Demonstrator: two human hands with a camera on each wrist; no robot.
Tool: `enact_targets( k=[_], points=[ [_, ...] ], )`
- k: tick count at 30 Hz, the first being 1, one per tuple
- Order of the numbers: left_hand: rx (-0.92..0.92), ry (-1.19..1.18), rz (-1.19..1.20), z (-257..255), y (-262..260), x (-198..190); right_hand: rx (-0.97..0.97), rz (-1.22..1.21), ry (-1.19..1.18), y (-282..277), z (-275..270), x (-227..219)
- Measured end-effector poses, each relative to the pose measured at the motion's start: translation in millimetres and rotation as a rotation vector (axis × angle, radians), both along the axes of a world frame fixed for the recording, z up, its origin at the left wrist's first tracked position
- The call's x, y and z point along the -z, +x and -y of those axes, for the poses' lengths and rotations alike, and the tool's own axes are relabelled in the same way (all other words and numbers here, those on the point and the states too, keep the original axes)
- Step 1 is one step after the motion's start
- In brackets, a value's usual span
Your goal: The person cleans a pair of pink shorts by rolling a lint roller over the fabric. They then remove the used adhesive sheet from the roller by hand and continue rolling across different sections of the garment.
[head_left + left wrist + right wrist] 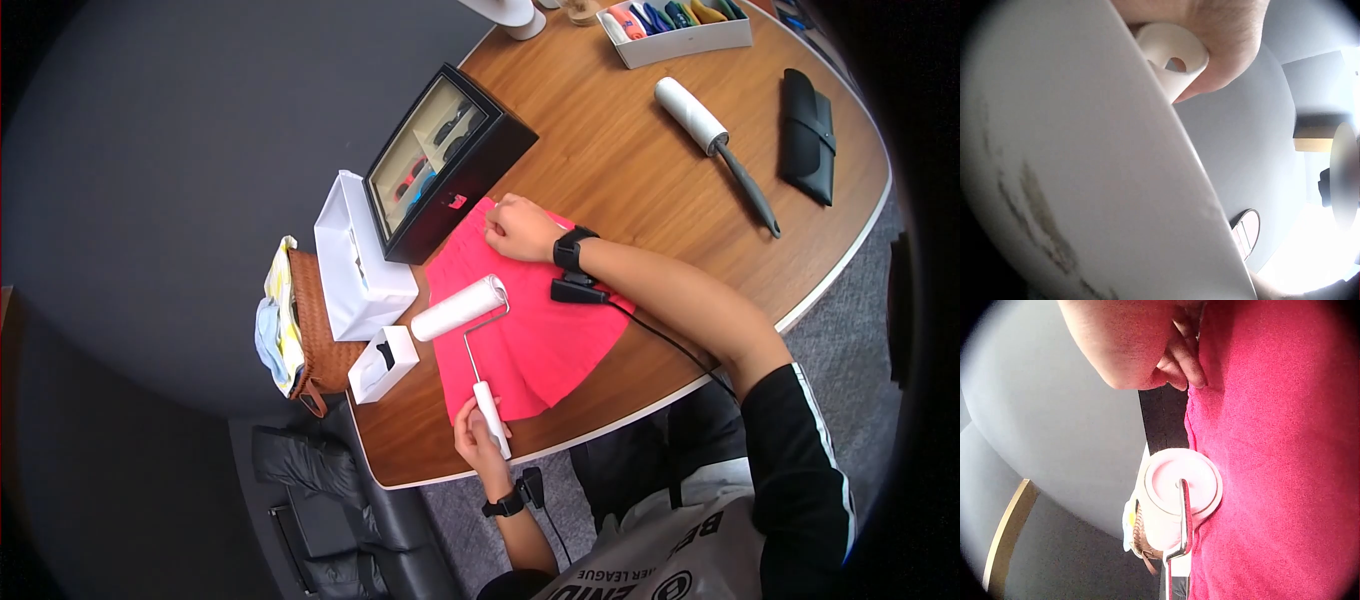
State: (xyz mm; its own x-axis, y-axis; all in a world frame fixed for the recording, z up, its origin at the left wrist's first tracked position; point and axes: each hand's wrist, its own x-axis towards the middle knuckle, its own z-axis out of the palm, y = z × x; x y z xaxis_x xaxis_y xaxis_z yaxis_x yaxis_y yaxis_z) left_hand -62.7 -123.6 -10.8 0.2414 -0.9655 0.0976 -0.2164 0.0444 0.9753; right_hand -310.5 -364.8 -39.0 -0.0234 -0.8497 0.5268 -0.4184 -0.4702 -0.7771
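Note:
A bright pink skirt (560, 345) lies spread on the wooden table. My left hand (478, 440) grips the white handle of a lint roller (458, 310), whose white roll lies over the skirt's left part in the head view. The left wrist view shows the hollow handle end (1194, 53) sticking out of that hand, over the table's pale edge. At the skirt's far edge, my right hand (522, 230) holds the cloth with curled fingers. In the right wrist view, its fingertips (1194, 375) meet the pink fabric, with the round end of the roll close below.
A black glasses case box (480, 190), a white open box (365, 300), a small white box (400, 350) and a wicker basket (318, 310) line the left side. Another lint roller (692, 115), a black pouch (805, 140) and a tray of rolled cloths (690, 45) lie farther off.

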Motion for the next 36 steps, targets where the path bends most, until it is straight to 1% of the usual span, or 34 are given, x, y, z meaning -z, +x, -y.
enact_targets(
  k=[36],
  points=[
    [0.003, -0.01, -0.005, -1.0, -1.8, -0.6, 0.034, 0.01, -0.029, 2.0, -2.5, 2.6]
  ],
)
